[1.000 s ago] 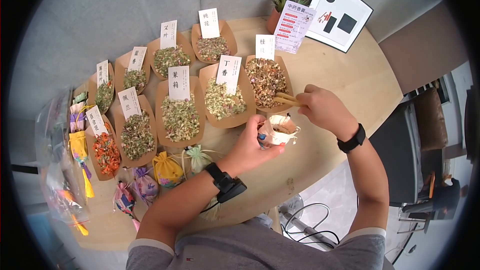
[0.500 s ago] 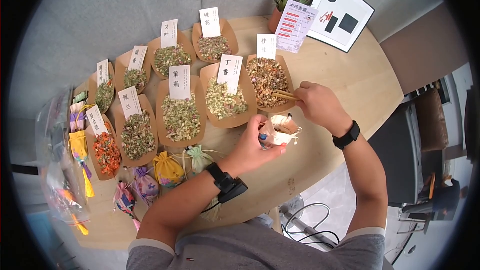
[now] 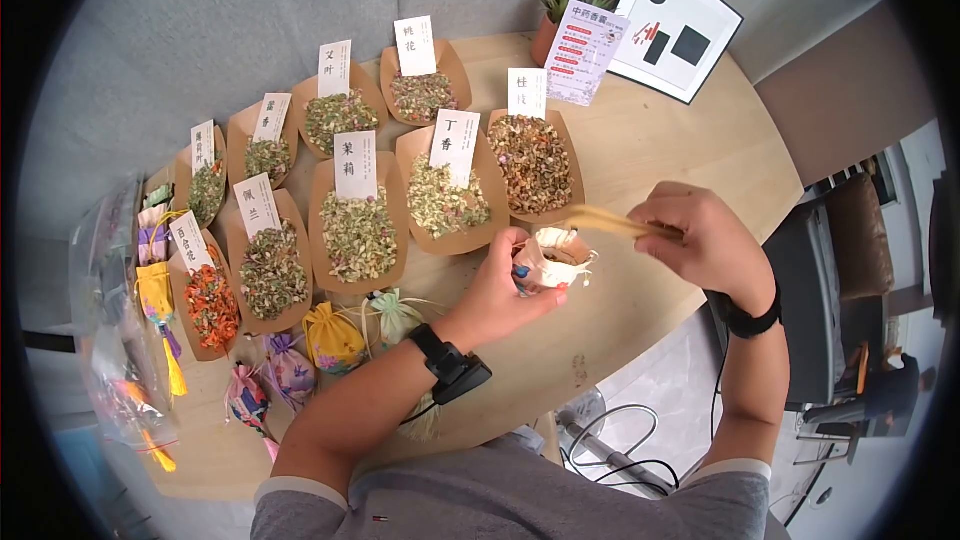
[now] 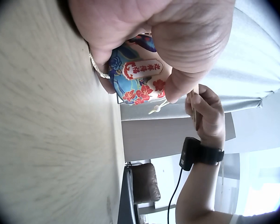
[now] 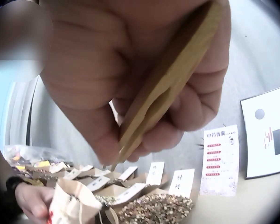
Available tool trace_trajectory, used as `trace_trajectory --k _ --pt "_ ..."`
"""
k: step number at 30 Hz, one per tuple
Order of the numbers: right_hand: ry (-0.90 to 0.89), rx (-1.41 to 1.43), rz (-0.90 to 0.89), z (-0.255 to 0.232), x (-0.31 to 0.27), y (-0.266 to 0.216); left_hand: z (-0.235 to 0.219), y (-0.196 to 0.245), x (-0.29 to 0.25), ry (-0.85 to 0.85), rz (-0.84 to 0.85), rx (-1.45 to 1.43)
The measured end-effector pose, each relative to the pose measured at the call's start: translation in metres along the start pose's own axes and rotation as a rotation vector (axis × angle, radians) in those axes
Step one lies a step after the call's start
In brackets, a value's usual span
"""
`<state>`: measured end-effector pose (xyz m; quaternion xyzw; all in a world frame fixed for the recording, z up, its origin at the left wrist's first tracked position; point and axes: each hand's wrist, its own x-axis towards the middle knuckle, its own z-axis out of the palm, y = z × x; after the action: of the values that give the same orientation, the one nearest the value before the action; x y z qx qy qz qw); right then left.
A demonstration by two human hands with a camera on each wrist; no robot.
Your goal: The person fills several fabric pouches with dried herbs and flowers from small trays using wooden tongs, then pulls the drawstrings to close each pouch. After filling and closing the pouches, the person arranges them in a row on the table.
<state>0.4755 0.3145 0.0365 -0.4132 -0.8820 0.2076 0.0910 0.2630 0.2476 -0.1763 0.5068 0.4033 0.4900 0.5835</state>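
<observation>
A grey wall (image 3: 250, 0) with a vertical seam rises behind the pale wooden table (image 3: 700, 145). Beyond lie light flooring (image 3: 685, 365) and a brown cushion (image 3: 858, 240). Bright light (image 4: 268, 186) glares at one side of the left wrist view.

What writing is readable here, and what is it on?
"桃花": back row's rightmost card
"艾叶": next card leftward
"桂枝" (second character faint): front row's rightmost card
"丁香": second front card
"茉莉": third front card
"佩兰": fourth front card
"百合花": leftmost front card
"中药香囊": sheet
Too unclear or small: two back-left cards, label on pouch, smaller print
</observation>
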Motion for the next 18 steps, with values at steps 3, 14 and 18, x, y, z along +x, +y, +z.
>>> trace_trajectory --k 3,14,18 --pt "-0.115 0.064 0.061 0.0 -0.001 -0.003 0.0 0.0 0.0 -0.001 0.012 0.023" --pt "-0.076 -0.365 0.163 0.057 0.052 0.059 -0.001 -0.007 0.002 -0.019 0.011 -0.021" --pt "-0.075 -0.332 0.112 0.067 0.051 0.056 -0.001 -0.003 0.001 -0.031 -0.011 -0.032"
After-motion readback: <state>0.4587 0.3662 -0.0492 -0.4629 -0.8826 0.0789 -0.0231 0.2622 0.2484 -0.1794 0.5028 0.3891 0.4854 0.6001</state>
